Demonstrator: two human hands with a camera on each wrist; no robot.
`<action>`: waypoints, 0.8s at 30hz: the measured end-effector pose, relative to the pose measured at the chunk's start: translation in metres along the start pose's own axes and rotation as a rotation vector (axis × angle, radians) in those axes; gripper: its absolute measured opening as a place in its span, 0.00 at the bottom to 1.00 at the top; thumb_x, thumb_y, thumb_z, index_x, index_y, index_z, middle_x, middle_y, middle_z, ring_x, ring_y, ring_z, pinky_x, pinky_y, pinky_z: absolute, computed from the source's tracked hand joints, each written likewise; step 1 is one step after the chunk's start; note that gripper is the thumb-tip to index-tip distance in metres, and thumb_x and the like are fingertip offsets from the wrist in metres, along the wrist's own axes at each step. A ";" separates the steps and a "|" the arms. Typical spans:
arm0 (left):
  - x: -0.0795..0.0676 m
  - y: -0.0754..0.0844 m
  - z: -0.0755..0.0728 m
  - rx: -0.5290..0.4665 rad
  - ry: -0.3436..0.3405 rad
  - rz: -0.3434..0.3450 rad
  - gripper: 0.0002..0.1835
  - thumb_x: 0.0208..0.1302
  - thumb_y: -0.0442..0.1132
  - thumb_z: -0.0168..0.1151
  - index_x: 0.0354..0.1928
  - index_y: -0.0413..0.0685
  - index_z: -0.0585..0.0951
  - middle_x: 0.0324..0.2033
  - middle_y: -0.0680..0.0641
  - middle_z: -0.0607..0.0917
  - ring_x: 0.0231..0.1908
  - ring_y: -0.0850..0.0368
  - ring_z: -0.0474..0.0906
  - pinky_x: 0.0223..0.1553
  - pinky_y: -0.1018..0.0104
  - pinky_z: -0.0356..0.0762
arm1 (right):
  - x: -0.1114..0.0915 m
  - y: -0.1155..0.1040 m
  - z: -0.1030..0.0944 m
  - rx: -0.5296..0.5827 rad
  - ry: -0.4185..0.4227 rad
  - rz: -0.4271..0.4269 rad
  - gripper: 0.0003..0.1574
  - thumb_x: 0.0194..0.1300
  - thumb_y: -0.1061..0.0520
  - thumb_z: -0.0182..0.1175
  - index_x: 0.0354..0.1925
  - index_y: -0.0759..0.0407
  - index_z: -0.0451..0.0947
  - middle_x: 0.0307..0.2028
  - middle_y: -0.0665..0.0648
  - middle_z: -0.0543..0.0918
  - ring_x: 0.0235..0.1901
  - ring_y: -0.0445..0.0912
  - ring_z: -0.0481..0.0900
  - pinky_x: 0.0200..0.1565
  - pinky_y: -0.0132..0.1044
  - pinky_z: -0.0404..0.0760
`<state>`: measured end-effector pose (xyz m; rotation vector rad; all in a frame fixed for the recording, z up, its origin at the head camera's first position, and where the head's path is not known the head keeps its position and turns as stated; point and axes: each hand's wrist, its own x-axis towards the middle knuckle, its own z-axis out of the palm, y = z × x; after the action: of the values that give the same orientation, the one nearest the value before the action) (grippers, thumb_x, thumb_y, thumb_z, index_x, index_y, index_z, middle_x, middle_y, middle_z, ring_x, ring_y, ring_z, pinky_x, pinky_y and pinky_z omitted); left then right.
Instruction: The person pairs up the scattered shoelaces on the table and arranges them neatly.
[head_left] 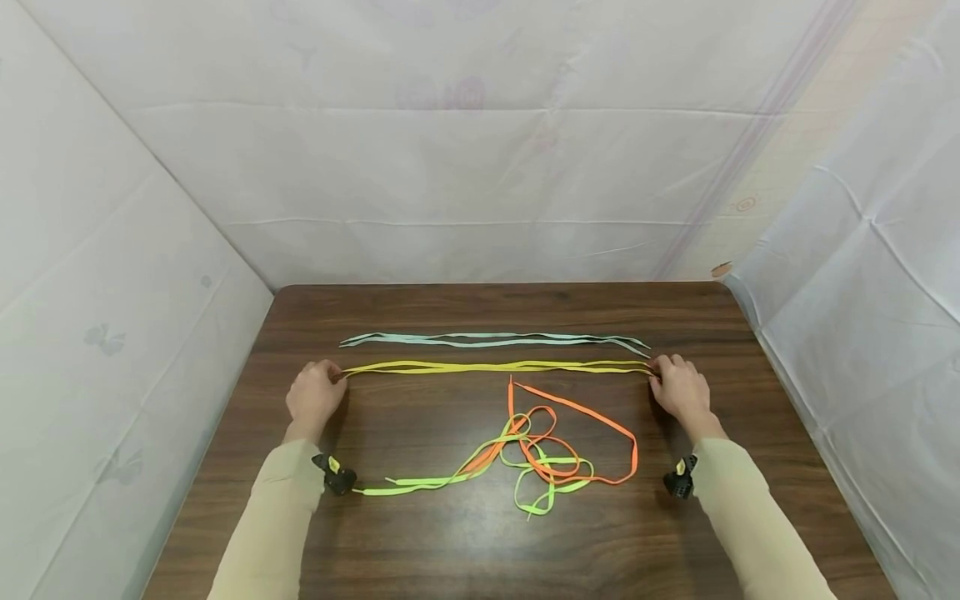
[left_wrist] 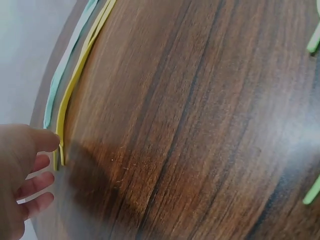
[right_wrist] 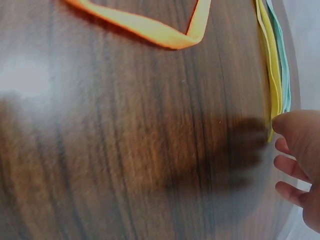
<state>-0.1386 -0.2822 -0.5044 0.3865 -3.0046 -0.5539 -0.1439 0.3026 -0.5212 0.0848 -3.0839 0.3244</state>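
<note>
A yellow shoelace (head_left: 480, 367), laid in several strands, stretches left to right across the table. My left hand (head_left: 313, 396) pinches its left end between thumb and forefinger; in the left wrist view the lace tips (left_wrist: 59, 160) poke out past the thumb. At the opposite end my right hand (head_left: 681, 387) pinches the lace, its tip (right_wrist: 270, 135) showing below the thumb in the right wrist view. Just beyond lies a pale mint shoelace (head_left: 480, 340), roughly parallel. Nearer me, an orange shoelace (head_left: 577, 400) and a neon green shoelace (head_left: 420, 483) lie loosely tangled together.
The dark wooden table (head_left: 450, 558) ends at a back edge against a white sheet-covered wall (head_left: 465, 183). More white sheeting (head_left: 112, 333) hangs along the left side, and likewise on the right. Each wrist wears a small black camera (head_left: 335, 475).
</note>
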 end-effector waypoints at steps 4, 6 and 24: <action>-0.002 0.003 -0.001 0.008 0.003 0.032 0.13 0.57 0.41 0.60 0.42 0.42 0.79 0.42 0.38 0.79 0.37 0.37 0.78 0.28 0.46 0.72 | -0.006 -0.001 -0.002 0.001 0.031 -0.022 0.16 0.61 0.57 0.56 0.47 0.64 0.73 0.42 0.69 0.75 0.41 0.64 0.73 0.36 0.58 0.72; -0.004 0.006 0.000 0.011 0.008 0.061 0.13 0.57 0.41 0.61 0.42 0.42 0.79 0.42 0.38 0.79 0.38 0.37 0.78 0.30 0.46 0.73 | -0.009 -0.002 -0.002 0.006 0.060 -0.041 0.16 0.60 0.58 0.57 0.47 0.64 0.74 0.42 0.69 0.75 0.40 0.64 0.73 0.35 0.58 0.72; -0.025 0.078 0.022 0.049 -0.062 0.450 0.16 0.51 0.39 0.68 0.43 0.45 0.81 0.45 0.41 0.80 0.47 0.43 0.76 0.43 0.49 0.75 | -0.021 -0.031 -0.002 0.012 0.102 -0.186 0.19 0.58 0.57 0.61 0.48 0.62 0.75 0.43 0.66 0.76 0.42 0.64 0.74 0.37 0.58 0.73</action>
<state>-0.1353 -0.1982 -0.4971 -0.3069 -3.0178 -0.4562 -0.1216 0.2734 -0.5134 0.3425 -2.9441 0.3279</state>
